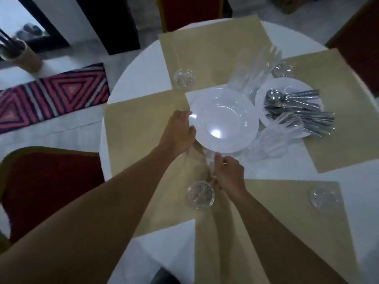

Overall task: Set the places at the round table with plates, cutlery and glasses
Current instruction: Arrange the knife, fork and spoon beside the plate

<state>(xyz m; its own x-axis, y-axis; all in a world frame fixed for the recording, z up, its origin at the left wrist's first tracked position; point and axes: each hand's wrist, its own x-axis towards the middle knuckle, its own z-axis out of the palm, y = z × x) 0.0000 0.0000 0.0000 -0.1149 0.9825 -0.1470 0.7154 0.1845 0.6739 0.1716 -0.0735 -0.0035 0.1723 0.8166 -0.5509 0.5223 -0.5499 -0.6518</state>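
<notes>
The left hand (pixel 178 133) grips the left rim of the white plate stack (pixel 223 121) at the worktop's (pixel 139 72) centre, fingers clamped on its edge. The right hand (pixel 229 174) pinches the near rim from below, fingers closed on it. The glossy round plates lie directly ahead of both hands; cutlery (pixel 297 110) lies heaped on another plate to the right.

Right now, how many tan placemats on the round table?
4: far mat, right mat, left mat under the left hand, near mat by the right hand. None seem hidden.
</notes>
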